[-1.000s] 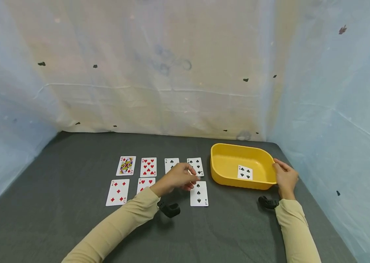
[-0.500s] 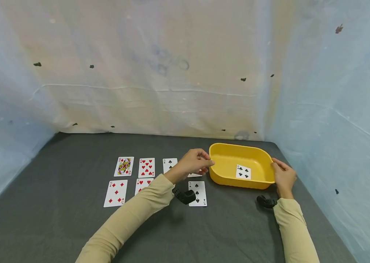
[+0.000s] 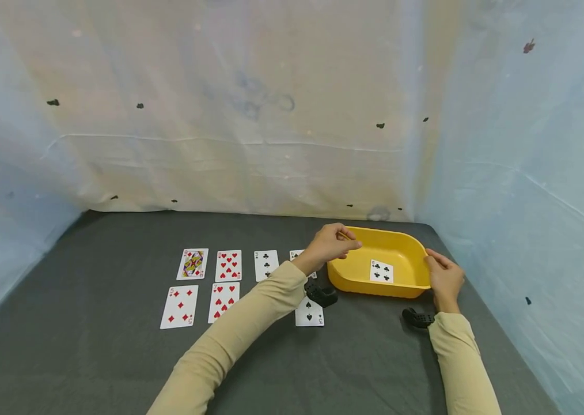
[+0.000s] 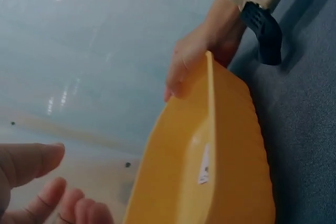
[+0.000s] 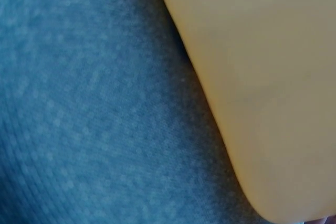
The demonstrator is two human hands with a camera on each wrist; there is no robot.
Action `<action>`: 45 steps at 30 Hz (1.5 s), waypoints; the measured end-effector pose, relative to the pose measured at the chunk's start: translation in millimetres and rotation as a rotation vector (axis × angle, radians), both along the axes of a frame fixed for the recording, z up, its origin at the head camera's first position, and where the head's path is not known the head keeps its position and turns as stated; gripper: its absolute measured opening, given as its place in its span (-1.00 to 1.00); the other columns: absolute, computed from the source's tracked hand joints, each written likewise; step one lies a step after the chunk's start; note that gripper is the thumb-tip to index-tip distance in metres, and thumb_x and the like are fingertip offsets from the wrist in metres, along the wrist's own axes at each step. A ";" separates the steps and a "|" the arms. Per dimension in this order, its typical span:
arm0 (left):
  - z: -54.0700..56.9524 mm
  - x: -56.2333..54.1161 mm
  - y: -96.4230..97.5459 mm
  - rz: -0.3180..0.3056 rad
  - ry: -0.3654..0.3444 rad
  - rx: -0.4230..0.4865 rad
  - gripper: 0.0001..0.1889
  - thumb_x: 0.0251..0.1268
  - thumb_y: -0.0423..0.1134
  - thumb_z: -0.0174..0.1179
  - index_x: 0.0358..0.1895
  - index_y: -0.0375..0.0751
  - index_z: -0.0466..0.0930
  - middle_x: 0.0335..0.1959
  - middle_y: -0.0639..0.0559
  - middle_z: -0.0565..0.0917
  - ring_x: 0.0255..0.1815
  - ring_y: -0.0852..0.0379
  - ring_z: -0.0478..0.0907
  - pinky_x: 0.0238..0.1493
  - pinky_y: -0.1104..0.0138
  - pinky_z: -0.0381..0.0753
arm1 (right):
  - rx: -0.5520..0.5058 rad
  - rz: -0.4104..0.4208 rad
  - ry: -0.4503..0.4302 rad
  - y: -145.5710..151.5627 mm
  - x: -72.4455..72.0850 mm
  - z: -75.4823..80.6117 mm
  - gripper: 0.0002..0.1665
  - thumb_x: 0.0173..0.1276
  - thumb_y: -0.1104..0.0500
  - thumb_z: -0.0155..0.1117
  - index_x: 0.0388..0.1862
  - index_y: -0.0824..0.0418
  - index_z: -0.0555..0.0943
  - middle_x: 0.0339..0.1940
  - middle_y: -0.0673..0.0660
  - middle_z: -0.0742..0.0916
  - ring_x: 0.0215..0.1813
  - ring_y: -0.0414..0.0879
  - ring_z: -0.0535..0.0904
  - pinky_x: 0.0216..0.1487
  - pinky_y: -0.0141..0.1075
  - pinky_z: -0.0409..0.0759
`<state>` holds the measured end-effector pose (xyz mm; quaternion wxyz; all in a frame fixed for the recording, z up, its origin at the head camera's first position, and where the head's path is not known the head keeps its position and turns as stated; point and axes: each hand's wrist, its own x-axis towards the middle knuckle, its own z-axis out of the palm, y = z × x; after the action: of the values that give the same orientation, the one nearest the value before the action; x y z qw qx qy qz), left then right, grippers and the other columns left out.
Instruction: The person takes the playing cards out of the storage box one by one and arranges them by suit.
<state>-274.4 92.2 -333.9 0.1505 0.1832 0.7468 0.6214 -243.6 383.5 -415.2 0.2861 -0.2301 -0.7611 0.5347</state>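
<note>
My left hand [image 3: 327, 246] hovers over the near-left rim of a yellow plastic tray [image 3: 412, 249]. In the left wrist view its thumb [image 4: 39, 162] and bent fingers stand apart with nothing between them. My right hand [image 3: 446, 282] grips the tray's right end, thumb at the rim. A clubs playing card [image 3: 382, 271] lies face up in the tray. On the table, the three of spades [image 3: 309, 316] is partly covered by my left wrist, and another black-suit card [image 3: 295, 253] shows only its edges behind the hand. The tray's wall [image 5: 262, 103] fills much of the right wrist view.
Left of the tray, face-up cards lie in two rows: a queen of diamonds [image 3: 192, 264], an eight of hearts [image 3: 228, 265], a three of clubs [image 3: 266, 264], a five of diamonds [image 3: 179, 306] and a seven of hearts [image 3: 223, 300]. Pale sheeting [image 3: 209, 173] encloses the dark table.
My left hand has moved right and away from me, from over the black-suit cards to the tray's rim. The right hand stays on the tray, and the view has shifted slightly.
</note>
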 end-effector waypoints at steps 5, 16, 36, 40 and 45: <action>-6.9 -5.7 16.2 0.001 0.054 -0.023 -0.72 0.27 -0.21 0.33 -0.05 -0.26 0.56 -0.31 -0.02 0.55 -0.31 -0.03 0.57 -0.32 0.34 0.57 | 0.008 -0.003 -0.003 0.2 -0.1 0.0 -0.63 0.37 0.10 0.26 0.09 0.23 0.68 -0.21 0.00 0.73 -0.34 -0.26 0.64 -0.32 -0.46 0.61; -26.9 -12.1 52.2 0.049 0.052 -0.035 -0.79 0.24 -0.22 0.36 -0.14 -0.19 0.59 -0.33 0.05 0.55 -0.33 0.13 0.49 -0.35 0.36 0.48 | 0.032 -0.005 0.000 2.4 1.4 3.5 -0.62 0.39 0.10 0.24 0.10 0.23 0.67 -0.13 0.08 0.72 -0.32 -0.26 0.63 -0.32 -0.49 0.59; -46.6 -16.3 93.6 -0.002 0.106 -0.203 -0.74 0.22 -0.27 0.37 -0.07 -0.25 0.59 -0.39 0.05 0.51 -0.40 0.16 0.44 -0.40 0.38 0.46 | 0.023 -0.007 -0.002 1.4 2.7 -2.0 -0.62 0.38 0.09 0.25 0.10 0.22 0.67 -0.05 0.18 0.72 -0.30 -0.26 0.63 -0.31 -0.49 0.59; -52.5 -18.6 98.5 -0.008 0.080 -0.238 -0.72 0.20 -0.26 0.39 -0.06 -0.24 0.59 -0.38 0.04 0.52 -0.39 0.14 0.44 -0.40 0.36 0.47 | 0.020 -0.013 0.004 -0.4 2.3 -3.3 -0.64 0.38 0.09 0.27 0.08 0.21 0.68 -0.05 0.21 0.72 -0.29 -0.24 0.64 -0.31 -0.49 0.59; -57.1 -24.0 102.4 0.006 0.150 -0.329 -0.68 0.15 -0.24 0.43 -0.06 -0.22 0.60 -0.32 0.05 0.54 -0.28 0.13 0.43 -0.27 0.34 0.47 | 0.033 -0.009 -0.015 0.5 1.5 -2.0 -0.62 0.38 0.08 0.26 0.10 0.22 0.67 -0.03 0.22 0.71 -0.30 -0.27 0.63 -0.32 -0.50 0.59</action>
<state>-298.4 194.5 -391.0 0.1203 0.1996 0.8481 0.4758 -242.1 384.0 -417.2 0.2864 -0.2327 -0.7709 0.5192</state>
